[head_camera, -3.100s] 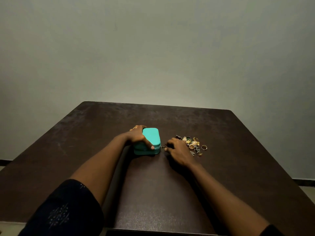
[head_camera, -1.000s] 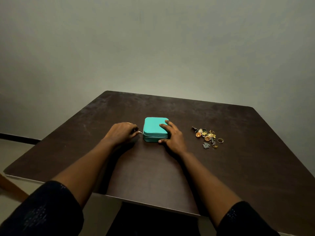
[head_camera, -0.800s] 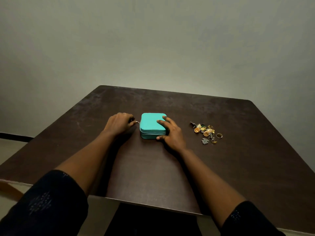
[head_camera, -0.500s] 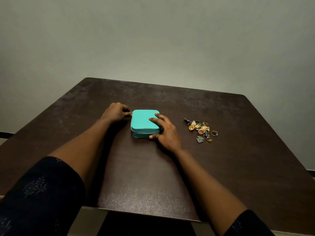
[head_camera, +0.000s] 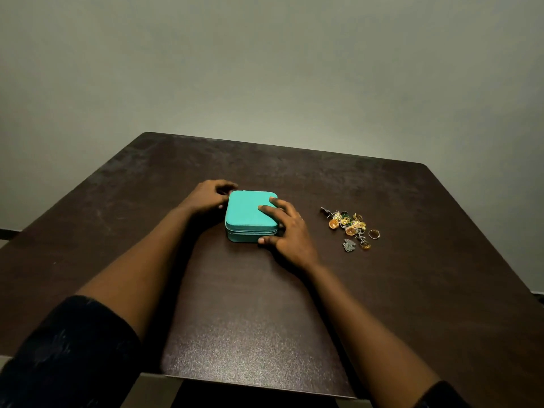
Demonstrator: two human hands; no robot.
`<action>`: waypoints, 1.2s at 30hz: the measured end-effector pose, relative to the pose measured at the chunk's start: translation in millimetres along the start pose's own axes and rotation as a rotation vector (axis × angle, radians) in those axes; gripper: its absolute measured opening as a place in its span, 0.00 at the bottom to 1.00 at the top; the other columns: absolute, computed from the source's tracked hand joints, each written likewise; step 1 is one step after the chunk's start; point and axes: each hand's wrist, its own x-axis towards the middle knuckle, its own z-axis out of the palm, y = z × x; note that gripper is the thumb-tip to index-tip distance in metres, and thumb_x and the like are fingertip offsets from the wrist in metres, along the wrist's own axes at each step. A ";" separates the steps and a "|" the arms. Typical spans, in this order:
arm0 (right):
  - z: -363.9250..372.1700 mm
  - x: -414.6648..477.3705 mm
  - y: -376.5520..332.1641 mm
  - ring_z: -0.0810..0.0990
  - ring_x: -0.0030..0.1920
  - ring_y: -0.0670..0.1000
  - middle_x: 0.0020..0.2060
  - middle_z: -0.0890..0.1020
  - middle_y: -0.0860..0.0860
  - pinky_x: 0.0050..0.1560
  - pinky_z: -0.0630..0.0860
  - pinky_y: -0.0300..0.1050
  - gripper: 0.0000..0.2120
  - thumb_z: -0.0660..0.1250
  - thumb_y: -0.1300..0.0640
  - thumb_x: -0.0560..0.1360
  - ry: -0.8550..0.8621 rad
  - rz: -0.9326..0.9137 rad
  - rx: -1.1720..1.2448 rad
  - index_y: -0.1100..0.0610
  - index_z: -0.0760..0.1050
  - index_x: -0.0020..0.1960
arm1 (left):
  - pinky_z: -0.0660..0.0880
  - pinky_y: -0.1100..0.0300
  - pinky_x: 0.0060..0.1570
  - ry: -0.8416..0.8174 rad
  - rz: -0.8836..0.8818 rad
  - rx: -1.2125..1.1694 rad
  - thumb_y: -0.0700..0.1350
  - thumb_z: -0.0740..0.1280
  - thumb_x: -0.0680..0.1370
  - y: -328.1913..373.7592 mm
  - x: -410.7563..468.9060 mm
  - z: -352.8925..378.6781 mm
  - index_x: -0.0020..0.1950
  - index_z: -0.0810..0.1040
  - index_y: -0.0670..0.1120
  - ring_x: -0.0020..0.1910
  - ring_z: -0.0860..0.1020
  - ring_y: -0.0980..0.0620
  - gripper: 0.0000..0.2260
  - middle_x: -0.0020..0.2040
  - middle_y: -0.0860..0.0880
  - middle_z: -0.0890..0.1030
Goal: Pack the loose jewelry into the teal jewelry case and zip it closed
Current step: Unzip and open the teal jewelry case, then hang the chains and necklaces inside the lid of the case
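Near the middle of the dark brown wooden table (head_camera: 265,319) sits the teal, rounded-corner, fabric-covered jewelry case (head_camera: 250,214), lid down, a zip seam running along its near wall; the loose jewelry (head_camera: 350,226), a small heap of gold and silver-toned rings and earrings, lies well apart to its right. Compared with half a second ago, the left hand (head_camera: 209,196) has slid from the case's left wall to its far left corner, while the right hand (head_camera: 290,232) has kept its place. Left fingers are curled against that corner; whether they pinch the zip pull I cannot tell. Right fingers lie spread and fairly straight on the lid, thumb pressed to the near wall, both forearms reaching forward
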 end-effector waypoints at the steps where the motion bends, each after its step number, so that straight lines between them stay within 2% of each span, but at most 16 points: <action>1: 0.1 0.0 0.1 0.64 0.69 0.52 0.70 0.65 0.45 0.68 0.67 0.55 0.33 0.76 0.60 0.63 -0.008 0.004 0.026 0.48 0.72 0.66 | 0.73 0.61 0.44 -0.052 -0.041 -0.243 0.34 0.63 0.74 1.3 -5.0 1.4 0.66 0.72 0.46 0.49 0.77 0.53 0.22 0.64 0.45 0.75; 3: -1.9 0.1 -0.7 0.64 0.70 0.53 0.72 0.61 0.45 0.69 0.67 0.55 0.37 0.77 0.61 0.61 -0.017 0.026 0.100 0.45 0.70 0.67 | 0.73 0.58 0.46 -0.215 -0.097 -0.512 0.33 0.62 0.66 0.2 -12.5 -0.8 0.71 0.65 0.49 0.53 0.75 0.54 0.34 0.68 0.49 0.69; 6: -11.5 2.4 -3.4 0.61 0.72 0.53 0.75 0.50 0.49 0.68 0.67 0.48 0.50 0.78 0.65 0.60 -0.087 0.119 0.251 0.42 0.57 0.73 | 0.75 0.54 0.49 -0.466 -0.119 -0.523 0.34 0.63 0.58 -2.6 -20.9 -7.3 0.74 0.59 0.53 0.61 0.73 0.52 0.44 0.68 0.52 0.67; 7: -14.5 4.4 -3.9 0.62 0.72 0.54 0.76 0.49 0.51 0.66 0.70 0.48 0.54 0.78 0.67 0.60 -0.122 0.149 0.309 0.41 0.53 0.74 | 0.76 0.53 0.48 -0.510 -0.128 -0.501 0.33 0.65 0.57 -2.8 -22.6 -10.2 0.74 0.58 0.54 0.63 0.73 0.50 0.46 0.69 0.52 0.66; 9: -16.2 9.3 -3.0 0.68 0.69 0.57 0.76 0.51 0.53 0.62 0.74 0.55 0.56 0.76 0.71 0.61 -0.178 0.216 0.420 0.40 0.49 0.75 | 0.78 0.53 0.48 -0.559 -0.127 -0.413 0.32 0.68 0.57 -2.9 -24.2 -13.7 0.75 0.55 0.55 0.67 0.69 0.48 0.50 0.70 0.52 0.65; 13: -15.6 12.0 -6.4 0.72 0.66 0.59 0.72 0.64 0.55 0.61 0.73 0.62 0.51 0.70 0.78 0.62 -0.215 0.299 0.531 0.48 0.52 0.75 | 0.72 0.57 0.60 -0.526 -0.070 -0.233 0.42 0.77 0.51 0.3 -26.4 -15.8 0.75 0.55 0.52 0.71 0.64 0.51 0.55 0.71 0.53 0.65; 16: -14.9 10.5 -6.5 0.72 0.65 0.60 0.68 0.69 0.55 0.52 0.79 0.58 0.48 0.68 0.80 0.62 -0.204 0.300 0.624 0.51 0.56 0.74 | 0.72 0.59 0.58 -0.492 -0.060 -0.232 0.47 0.79 0.50 2.8 -26.7 -16.1 0.71 0.62 0.53 0.68 0.67 0.52 0.51 0.65 0.55 0.70; 18: -12.6 9.9 -5.7 0.73 0.63 0.60 0.66 0.71 0.55 0.44 0.80 0.54 0.49 0.69 0.78 0.59 -0.194 0.310 0.651 0.49 0.58 0.73 | 0.74 0.61 0.55 -0.471 -0.061 -0.252 0.54 0.82 0.47 4.2 -27.3 -17.0 0.68 0.67 0.53 0.65 0.71 0.52 0.51 0.62 0.55 0.73; 19: -11.7 9.4 -6.0 0.74 0.63 0.60 0.65 0.72 0.55 0.44 0.80 0.54 0.50 0.70 0.77 0.57 -0.197 0.311 0.648 0.48 0.58 0.73 | 0.74 0.61 0.55 -0.457 -0.058 -0.269 0.59 0.81 0.46 5.0 -27.6 -17.7 0.66 0.69 0.52 0.62 0.73 0.53 0.50 0.61 0.54 0.74; 22: -14.8 9.1 -9.3 0.77 0.59 0.59 0.62 0.75 0.54 0.54 0.78 0.58 0.53 0.73 0.75 0.57 -0.232 0.297 0.519 0.48 0.54 0.74 | 0.74 0.61 0.53 -0.412 -0.061 -0.348 0.68 0.77 0.45 12.5 -30.3 -19.6 0.56 0.75 0.52 0.57 0.76 0.53 0.44 0.57 0.51 0.78; 24: -18.5 9.7 -11.2 0.78 0.56 0.55 0.56 0.75 0.51 0.59 0.76 0.57 0.55 0.74 0.75 0.60 -0.273 0.299 0.422 0.48 0.49 0.76 | 0.74 0.60 0.53 -0.359 -0.071 -0.349 0.75 0.71 0.45 16.2 -29.4 -20.9 0.54 0.75 0.53 0.54 0.76 0.53 0.44 0.54 0.51 0.79; 26: -20.2 9.9 -13.4 0.76 0.54 0.51 0.51 0.73 0.48 0.62 0.74 0.56 0.57 0.75 0.74 0.60 -0.294 0.298 0.379 0.48 0.46 0.76 | 0.74 0.55 0.58 -0.294 -0.063 -0.256 0.81 0.63 0.46 15.7 -27.3 -20.7 0.55 0.76 0.51 0.56 0.76 0.49 0.48 0.55 0.48 0.79; 29: -20.4 8.5 -16.7 0.71 0.59 0.52 0.57 0.70 0.50 0.66 0.70 0.55 0.58 0.76 0.73 0.59 -0.308 0.282 0.343 0.48 0.45 0.76 | 0.73 0.48 0.61 -0.179 -0.061 -0.115 0.83 0.51 0.55 9.7 -22.7 -19.2 0.55 0.78 0.39 0.52 0.77 0.44 0.53 0.54 0.37 0.80; 32: -22.9 6.6 -19.0 0.69 0.61 0.49 0.56 0.69 0.47 0.68 0.68 0.50 0.57 0.75 0.74 0.60 -0.331 0.261 0.329 0.49 0.44 0.76 | 0.71 0.46 0.64 -0.137 -0.071 -0.062 0.67 0.48 0.76 4.3 -17.3 -14.3 0.57 0.79 0.40 0.57 0.77 0.44 0.35 0.59 0.38 0.79; 34: -23.8 4.9 -19.9 0.69 0.60 0.49 0.53 0.69 0.44 0.68 0.69 0.49 0.57 0.74 0.74 0.61 -0.332 0.254 0.335 0.49 0.45 0.76 | 0.72 0.50 0.61 -0.128 -0.072 -0.050 0.62 0.48 0.79 1.7 -14.8 -10.9 0.58 0.78 0.42 0.57 0.77 0.46 0.30 0.60 0.41 0.79; 36: -25.0 4.1 -20.7 0.69 0.60 0.48 0.52 0.69 0.43 0.68 0.69 0.50 0.56 0.73 0.75 0.61 -0.337 0.250 0.334 0.49 0.45 0.76 | 0.75 0.60 0.51 -0.121 -0.075 -0.094 0.58 0.49 0.81 2.0 -14.0 -6.1 0.59 0.78 0.41 0.54 0.78 0.49 0.26 0.57 0.43 0.79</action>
